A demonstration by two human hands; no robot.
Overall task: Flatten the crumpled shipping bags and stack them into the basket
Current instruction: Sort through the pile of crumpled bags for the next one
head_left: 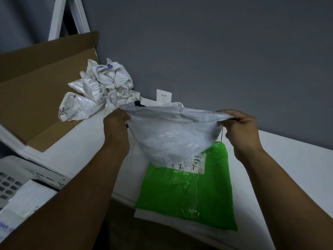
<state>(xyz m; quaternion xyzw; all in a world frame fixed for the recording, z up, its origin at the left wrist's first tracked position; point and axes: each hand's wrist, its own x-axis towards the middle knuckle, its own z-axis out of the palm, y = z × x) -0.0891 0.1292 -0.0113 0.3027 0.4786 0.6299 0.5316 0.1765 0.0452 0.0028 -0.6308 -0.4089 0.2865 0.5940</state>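
Left hand (117, 123) and right hand (240, 128) each pinch an opposite top corner of the white shipping bag (173, 134), held taut at frame centre, evidently to pull out creases, above the flattened green bag (189, 193) on the table (81, 152); crumpled bags (100, 89) wait upper left.

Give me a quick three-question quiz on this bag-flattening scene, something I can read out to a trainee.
1. True or false: the left hand and right hand both hold the white bag by its upper edge.
2. What colour is the flat bag lying on the table? A red, B green, C black.
3. Fill in: the crumpled pile lies against brown ____.
Key: 1 true; 2 B; 3 cardboard.
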